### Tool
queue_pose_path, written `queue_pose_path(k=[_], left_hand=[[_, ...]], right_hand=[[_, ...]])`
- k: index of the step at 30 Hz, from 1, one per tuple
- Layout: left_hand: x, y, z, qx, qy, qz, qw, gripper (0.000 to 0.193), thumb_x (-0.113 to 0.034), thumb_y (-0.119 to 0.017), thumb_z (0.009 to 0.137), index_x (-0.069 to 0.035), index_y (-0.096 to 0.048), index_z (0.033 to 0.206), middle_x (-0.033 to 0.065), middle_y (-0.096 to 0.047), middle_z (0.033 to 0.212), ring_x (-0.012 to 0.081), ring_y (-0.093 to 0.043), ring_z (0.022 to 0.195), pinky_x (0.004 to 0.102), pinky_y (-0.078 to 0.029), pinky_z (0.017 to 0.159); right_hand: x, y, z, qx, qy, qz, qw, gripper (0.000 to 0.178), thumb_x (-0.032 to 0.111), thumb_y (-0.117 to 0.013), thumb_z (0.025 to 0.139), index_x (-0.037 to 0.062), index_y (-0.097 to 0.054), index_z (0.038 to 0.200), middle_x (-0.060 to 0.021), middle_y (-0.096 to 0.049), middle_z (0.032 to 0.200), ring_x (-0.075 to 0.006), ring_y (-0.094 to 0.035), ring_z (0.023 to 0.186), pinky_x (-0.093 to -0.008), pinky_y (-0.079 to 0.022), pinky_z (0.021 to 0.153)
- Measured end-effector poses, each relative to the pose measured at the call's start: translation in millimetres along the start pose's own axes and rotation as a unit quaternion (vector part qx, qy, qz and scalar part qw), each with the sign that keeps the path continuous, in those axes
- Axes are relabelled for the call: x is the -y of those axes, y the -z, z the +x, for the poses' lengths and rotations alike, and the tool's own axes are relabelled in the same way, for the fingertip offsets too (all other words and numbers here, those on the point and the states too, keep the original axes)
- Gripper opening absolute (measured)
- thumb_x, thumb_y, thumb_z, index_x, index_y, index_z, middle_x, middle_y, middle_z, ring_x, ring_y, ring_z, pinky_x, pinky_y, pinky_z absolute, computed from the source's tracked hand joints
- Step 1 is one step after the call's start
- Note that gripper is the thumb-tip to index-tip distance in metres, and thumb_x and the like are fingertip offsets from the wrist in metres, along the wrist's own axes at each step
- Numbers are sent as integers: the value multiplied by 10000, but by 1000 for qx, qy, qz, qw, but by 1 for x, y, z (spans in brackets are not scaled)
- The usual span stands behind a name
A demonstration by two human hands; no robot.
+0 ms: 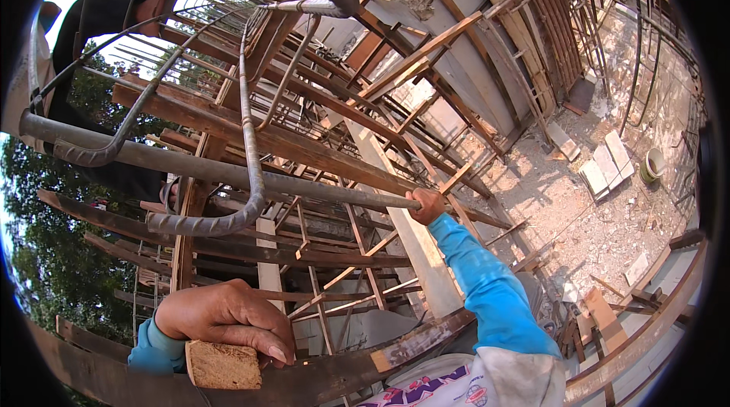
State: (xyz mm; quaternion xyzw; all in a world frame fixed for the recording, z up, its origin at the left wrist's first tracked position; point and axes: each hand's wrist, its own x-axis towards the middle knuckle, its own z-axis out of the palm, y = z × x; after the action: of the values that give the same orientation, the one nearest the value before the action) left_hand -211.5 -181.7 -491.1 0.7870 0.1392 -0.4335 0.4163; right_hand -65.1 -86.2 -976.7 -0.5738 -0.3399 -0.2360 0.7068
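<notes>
One long grey pipe (205,171) is the thing which matters most here, and its near end is inside my right hand (427,205), the fingers closed around it. From this hand the pipe goes away toward nine o'clock, rising slightly to the side of ten, so its long axis lies almost across my view. A bent ribbed steel bar (251,129) passes in front of the pipe at about its middle; whether they touch there, I cannot tell. My right arm is reaching well out, with the blue sleeve (487,278) going back from the hand toward five o'clock. My left hand (228,316) is not on the pipe: the pipe passes above it, at its twelve o'clock, well apart. This left hand rests with bent fingers over the cut end of a timber (224,367), which is at its six o'clock; how firmly it grasps, I cannot say, because some fingertips are hidden. Farther away, at ten o'clock from my right hand, the hand of another person (152,10) is seen near the bars.
</notes>
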Motion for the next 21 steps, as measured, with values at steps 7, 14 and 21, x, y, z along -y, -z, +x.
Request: queue_pose_path(k=[7, 14, 21], left_hand=[[-17, -5, 11, 23, 4, -11, 1000, 272, -213, -527, 931, 29, -639, 883, 71, -619, 761, 127, -575, 716, 277, -444, 645], [3, -14, -10, -38, 10, -136, 990, 387, -392, -585, 881, -17, -659, 820, 15, -625, 739, 89, -572, 657, 247, -457, 614], [73, 20, 19, 2, -207, 81, 975, 478, -436, -611, 848, 12, -629, 1013, 91, -650, 917, 153, -576, 899, 319, -452, 777]], right_hand=[[-36, -30, 20, -12, 1, -31, 999, 193, 121, -611, 755, 80, -463, 639, -126, -479, 580, -321, -524, 524, -412, -409, 472], [56, 39, -42, 55, -77, -56, 994, 163, 184, -625, 757, 70, -529, 691, -144, -549, 644, -346, -561, 594, -441, -445, 538], [148, 160, -153, -8, -315, -142, 938, 168, 104, -663, 683, 7, -544, 615, -185, -506, 560, -333, -503, 497, -422, -381, 496]])
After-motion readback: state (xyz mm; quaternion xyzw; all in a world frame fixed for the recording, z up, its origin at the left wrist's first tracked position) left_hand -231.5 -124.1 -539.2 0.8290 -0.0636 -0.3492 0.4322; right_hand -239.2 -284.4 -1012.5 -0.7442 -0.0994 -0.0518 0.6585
